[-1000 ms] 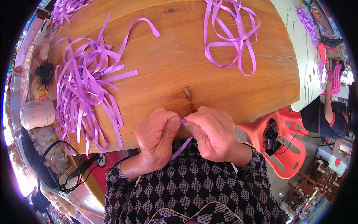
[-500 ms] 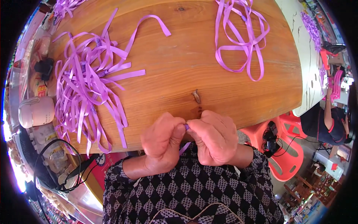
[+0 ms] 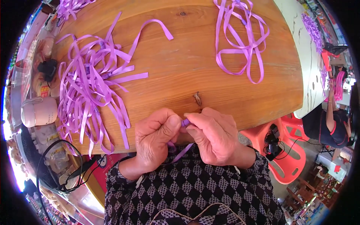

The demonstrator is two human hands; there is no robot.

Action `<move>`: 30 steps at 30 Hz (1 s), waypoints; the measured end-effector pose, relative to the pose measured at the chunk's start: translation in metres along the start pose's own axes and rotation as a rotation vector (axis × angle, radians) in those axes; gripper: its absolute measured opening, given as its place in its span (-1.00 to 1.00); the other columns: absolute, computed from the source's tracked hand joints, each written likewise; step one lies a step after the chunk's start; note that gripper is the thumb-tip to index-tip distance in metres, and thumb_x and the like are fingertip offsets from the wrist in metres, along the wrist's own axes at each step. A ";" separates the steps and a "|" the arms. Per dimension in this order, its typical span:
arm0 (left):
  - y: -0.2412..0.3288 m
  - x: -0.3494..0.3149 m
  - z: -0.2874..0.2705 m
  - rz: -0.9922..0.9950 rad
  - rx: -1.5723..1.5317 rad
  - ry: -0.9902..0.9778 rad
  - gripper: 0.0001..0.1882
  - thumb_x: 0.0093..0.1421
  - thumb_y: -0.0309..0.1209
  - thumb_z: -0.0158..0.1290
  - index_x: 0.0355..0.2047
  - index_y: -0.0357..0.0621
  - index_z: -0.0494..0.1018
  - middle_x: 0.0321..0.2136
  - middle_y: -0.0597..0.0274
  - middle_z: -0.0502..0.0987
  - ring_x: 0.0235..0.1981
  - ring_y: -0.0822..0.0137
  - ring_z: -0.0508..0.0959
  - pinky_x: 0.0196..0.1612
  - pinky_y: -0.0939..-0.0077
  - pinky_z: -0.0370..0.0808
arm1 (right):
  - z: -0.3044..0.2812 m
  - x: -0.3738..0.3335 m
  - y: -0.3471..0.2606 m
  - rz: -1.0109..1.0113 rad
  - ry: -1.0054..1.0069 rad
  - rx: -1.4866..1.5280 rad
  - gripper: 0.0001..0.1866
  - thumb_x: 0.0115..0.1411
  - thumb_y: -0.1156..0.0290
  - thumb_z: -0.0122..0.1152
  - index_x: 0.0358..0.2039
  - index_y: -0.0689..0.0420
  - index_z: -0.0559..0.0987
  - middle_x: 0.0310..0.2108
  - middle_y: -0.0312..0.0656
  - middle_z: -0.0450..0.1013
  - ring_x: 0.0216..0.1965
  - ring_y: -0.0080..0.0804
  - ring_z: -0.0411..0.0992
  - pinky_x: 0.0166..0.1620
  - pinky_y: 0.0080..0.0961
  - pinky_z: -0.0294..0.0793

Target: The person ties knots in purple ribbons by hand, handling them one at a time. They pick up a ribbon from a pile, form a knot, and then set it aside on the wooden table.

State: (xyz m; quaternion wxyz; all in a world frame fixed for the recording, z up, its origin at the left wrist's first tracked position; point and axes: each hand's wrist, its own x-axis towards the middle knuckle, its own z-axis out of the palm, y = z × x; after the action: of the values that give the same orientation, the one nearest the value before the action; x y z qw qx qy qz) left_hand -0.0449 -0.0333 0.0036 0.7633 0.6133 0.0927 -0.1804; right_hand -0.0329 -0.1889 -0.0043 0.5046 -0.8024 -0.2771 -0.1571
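Close to the table's near edge, my left hand [image 3: 155, 137] and my right hand [image 3: 216, 138] meet in a pinch. Between their thumbs and forefingers is a small dark purple fitting [image 3: 185, 123], too small to make out in detail. A purple ribbon [image 3: 183, 153] hangs from under my hands against the patterned shirt; part of it is hidden behind my fingers. To the left lies a tangled heap of purple ribbons [image 3: 92, 84] with dark purple fittings among them. Looped purple ribbons [image 3: 240, 50] rest on the far right of the wooden table [image 3: 168, 63].
At the left edge stand a pink rounded case [image 3: 39, 111], a black adapter [image 3: 47, 69] and dark cables [image 3: 39, 165]. A white marbled surface [image 3: 311, 75] adjoins the table on the right. Below it are red plastic stools [image 3: 285, 165] holding black adapters [image 3: 273, 140]. Another person [image 3: 330, 123] is farther right.
My hands have parted slightly and the left has turned, showing its thumb and more of the dark purple fitting. More of the hanging ribbon shows below. The view has shifted a little.
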 end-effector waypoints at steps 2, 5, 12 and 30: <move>-0.003 0.000 0.002 0.032 0.001 0.020 -0.71 0.19 -0.26 -0.01 -0.50 -0.27 0.42 -0.68 0.38 0.35 -0.67 0.59 0.24 -0.60 0.72 0.12 | 0.001 -0.003 0.000 -0.014 0.008 -0.014 -0.82 -0.07 0.65 0.18 -0.38 0.35 0.46 -0.65 -0.14 0.33 -0.71 -0.34 0.25 -0.67 -0.48 0.15; -0.003 -0.001 0.005 0.068 -0.003 0.045 -0.71 0.22 -0.28 -0.05 -0.53 -0.26 0.42 -0.69 0.41 0.34 -0.67 0.63 0.23 -0.61 0.75 0.12 | -0.002 -0.001 0.002 -0.044 -0.019 -0.007 -0.82 -0.08 0.65 0.19 -0.40 0.35 0.45 -0.63 -0.12 0.35 -0.71 -0.32 0.25 -0.67 -0.47 0.15; -0.005 -0.004 0.010 0.127 0.119 0.113 -0.72 0.22 -0.31 -0.07 -0.53 -0.26 0.40 -0.70 0.39 0.33 -0.67 0.62 0.24 -0.63 0.72 0.11 | -0.001 -0.002 0.007 -0.165 -0.056 -0.112 -0.78 -0.18 0.65 0.19 -0.43 0.35 0.44 -0.65 -0.15 0.30 -0.72 -0.30 0.23 -0.67 -0.46 0.16; -0.009 0.001 0.008 0.188 0.248 0.071 -0.78 0.23 -0.43 -0.09 -0.50 -0.31 0.40 -0.64 0.37 0.34 -0.64 0.54 0.28 -0.57 0.66 0.21 | 0.001 -0.006 0.016 -0.051 -0.058 -0.037 -0.81 -0.08 0.59 0.12 -0.38 0.31 0.46 -0.65 -0.18 0.26 -0.71 -0.29 0.23 -0.64 -0.43 0.18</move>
State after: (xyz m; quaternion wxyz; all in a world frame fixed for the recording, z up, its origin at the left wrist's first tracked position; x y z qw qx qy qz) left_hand -0.0485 -0.0423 -0.0031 0.6916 0.7148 0.0388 -0.0964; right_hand -0.0276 -0.1948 -0.0198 0.4773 -0.8085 -0.3092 -0.1515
